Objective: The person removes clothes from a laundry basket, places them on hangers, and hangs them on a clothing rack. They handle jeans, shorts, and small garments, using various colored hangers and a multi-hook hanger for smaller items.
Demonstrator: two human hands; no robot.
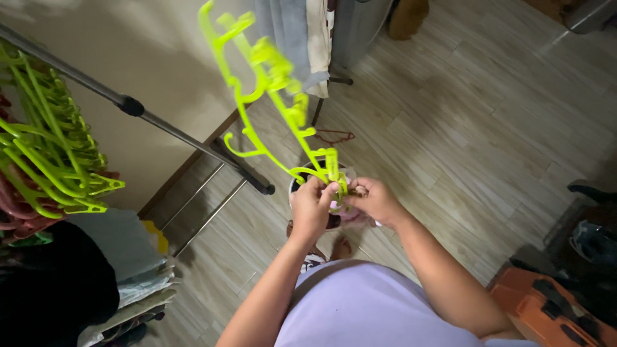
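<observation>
A bunch of neon yellow-green plastic hangers [273, 83] sticks up and away from me, its lower end pinched between both hands. My left hand [312, 205] grips the hooks from the left side. My right hand [373, 199] closes on the same end from the right. Directly beneath the hands stands a white bucket [294, 186] with dark contents, mostly hidden by them. My bare feet [340, 247] show just below it.
A metal clothes rack rail [132, 106] runs diagonally at left, carrying more green hangers [48, 148] and clothes. Folded laundry [122, 257] lies at lower left. An orange case [546, 308] sits at lower right. Hanging garments [305, 38] are at the top.
</observation>
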